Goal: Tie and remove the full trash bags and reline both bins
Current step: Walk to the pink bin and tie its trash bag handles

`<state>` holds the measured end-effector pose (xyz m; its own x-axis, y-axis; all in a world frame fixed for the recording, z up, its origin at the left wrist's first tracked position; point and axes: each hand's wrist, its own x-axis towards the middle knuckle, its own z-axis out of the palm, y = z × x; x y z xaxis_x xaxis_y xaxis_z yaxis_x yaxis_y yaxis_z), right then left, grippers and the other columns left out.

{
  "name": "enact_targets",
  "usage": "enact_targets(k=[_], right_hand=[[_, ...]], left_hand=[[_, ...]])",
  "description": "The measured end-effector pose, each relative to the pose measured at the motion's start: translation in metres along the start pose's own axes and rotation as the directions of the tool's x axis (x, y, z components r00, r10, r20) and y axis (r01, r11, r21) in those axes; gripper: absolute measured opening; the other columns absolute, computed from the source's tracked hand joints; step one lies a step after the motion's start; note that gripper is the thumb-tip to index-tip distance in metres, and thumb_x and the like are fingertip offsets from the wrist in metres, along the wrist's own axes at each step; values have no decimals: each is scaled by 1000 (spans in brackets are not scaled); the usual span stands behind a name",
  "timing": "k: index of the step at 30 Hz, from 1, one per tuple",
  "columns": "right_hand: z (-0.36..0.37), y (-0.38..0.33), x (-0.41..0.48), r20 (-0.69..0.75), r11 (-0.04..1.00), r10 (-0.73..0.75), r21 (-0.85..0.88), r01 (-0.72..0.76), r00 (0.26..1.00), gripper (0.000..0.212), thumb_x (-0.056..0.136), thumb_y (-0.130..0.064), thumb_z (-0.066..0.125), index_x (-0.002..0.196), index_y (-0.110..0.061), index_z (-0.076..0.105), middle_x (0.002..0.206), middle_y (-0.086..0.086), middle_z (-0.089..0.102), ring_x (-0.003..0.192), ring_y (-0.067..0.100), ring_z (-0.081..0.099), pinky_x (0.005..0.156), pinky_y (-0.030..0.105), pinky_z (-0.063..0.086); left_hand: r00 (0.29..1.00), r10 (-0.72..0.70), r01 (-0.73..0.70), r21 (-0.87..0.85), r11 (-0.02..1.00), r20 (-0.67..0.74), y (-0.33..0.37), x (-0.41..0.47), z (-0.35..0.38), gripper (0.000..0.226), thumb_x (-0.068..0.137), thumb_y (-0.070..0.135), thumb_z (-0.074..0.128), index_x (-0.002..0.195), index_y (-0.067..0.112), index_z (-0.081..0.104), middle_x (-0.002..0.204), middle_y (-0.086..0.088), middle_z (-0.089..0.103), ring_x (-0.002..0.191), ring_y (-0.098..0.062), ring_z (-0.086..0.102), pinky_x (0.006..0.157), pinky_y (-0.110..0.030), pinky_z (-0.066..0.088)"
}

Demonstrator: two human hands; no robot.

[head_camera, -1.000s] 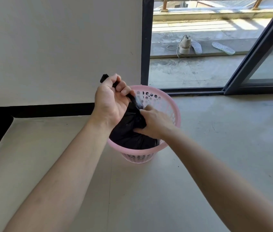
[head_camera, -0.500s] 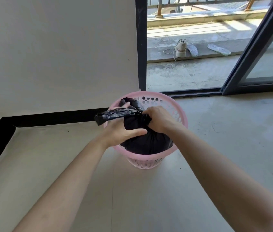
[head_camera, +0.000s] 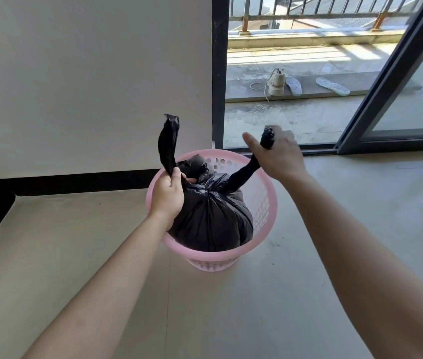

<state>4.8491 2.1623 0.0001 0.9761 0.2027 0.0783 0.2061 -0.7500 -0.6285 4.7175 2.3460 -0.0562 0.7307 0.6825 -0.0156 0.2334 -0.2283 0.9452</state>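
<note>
Hands — left hand (head_camera: 166, 195), right hand (head_camera: 279, 156) — each clench a twisted tail of the trash bag (head_camera: 213, 218), pulling apart to cinch its knot.

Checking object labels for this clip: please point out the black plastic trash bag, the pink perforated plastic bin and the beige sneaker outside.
black plastic trash bag (head_camera: 213, 218): head view, on its bulging body.
pink perforated plastic bin (head_camera: 264, 203): head view, on its right inner wall.
beige sneaker (head_camera: 275, 82): head view, on its heel.
</note>
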Motion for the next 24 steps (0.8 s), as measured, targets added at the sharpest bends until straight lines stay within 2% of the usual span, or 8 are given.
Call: enact_targets(k=[3, 6, 9, 12, 15, 18, 21, 24], right_hand=[[-3, 3, -4, -202, 995, 48, -77, -64, 978, 102, 76, -79, 57, 147, -16, 20, 136, 15, 34, 122, 32, 48, 91, 44, 48], [5, 0, -12, -474, 951, -305, -200, 236, 826, 69, 80, -59, 69, 121, -16, 34, 117, 14, 43, 94, 28, 56, 68, 36, 51], [14, -14, -16, -145, 933, -345, -159, 322, 927, 42, 91, -55, 58, 88, -13, 56, 87, 4, 58, 72, 26, 57, 60, 30, 37], [33, -8, -21, 311, 962, -92, -216, 165, 946, 61, 98, -61, 34, 82, -10, 63, 91, 12, 62, 90, 32, 58, 70, 35, 44], [49, 3, -25, 313, 909, -44, -382, 168, 949, 65, 102, -56, 25, 119, -7, 64, 131, 18, 54, 125, 35, 48, 100, 45, 38], [60, 7, -22, 326, 921, -83, -337, 198, 942, 55, 103, -49, 21, 108, -18, 66, 130, 13, 56, 129, 32, 43, 103, 48, 26], [62, 9, -17, 278, 979, -140, -103, 175, 950, 45, 104, -45, 32, 78, -19, 59, 97, 2, 65, 104, 22, 54, 90, 39, 32], [55, 9, -19, 266, 922, -180, 381, 68, 947, 38, 100, -40, 53, 84, -10, 71, 71, -3, 60, 71, 12, 53, 73, 31, 42]], left_hand=[[996, -52, 53, 1, 999, -75, -4, 3, 4, 32, 104, 33, 37, 86, 17, 57, 77, 1, 60, 70, -13, 52, 61, -20, 39], [986, -88, 80, -65, 995, -143, -2, 3, 11, 29, 105, 29, 37, 91, 12, 56, 76, 6, 56, 82, -19, 55, 75, -25, 37], [975, -108, 89, -105, 990, -193, 2, 4, 15, 30, 104, 31, 36, 92, 12, 57, 82, 2, 60, 87, -21, 56, 80, -29, 41], [977, -95, 71, -129, 989, -191, 7, 2, 15, 36, 103, 35, 36, 98, 10, 61, 86, -1, 61, 86, -18, 56, 89, -36, 45], [994, -51, 34, -170, 985, -100, 9, 0, 13, 40, 101, 40, 39, 89, 9, 62, 78, 0, 61, 79, -15, 58, 89, -39, 48], [998, -43, 50, -245, 968, 36, 9, 1, 8, 45, 89, 50, 45, 96, 12, 68, 95, -4, 73, 96, -20, 67, 99, -49, 48], [992, -30, 66, -306, 950, 122, 19, -6, 3, 36, 89, 38, 47, 83, 9, 69, 97, -17, 73, 101, -33, 67, 101, -51, 48], [982, -43, 98, -302, 948, 184, 23, -8, 0, 40, 91, 30, 41, 62, 17, 66, 85, -18, 72, 87, -30, 67, 91, -45, 50]])
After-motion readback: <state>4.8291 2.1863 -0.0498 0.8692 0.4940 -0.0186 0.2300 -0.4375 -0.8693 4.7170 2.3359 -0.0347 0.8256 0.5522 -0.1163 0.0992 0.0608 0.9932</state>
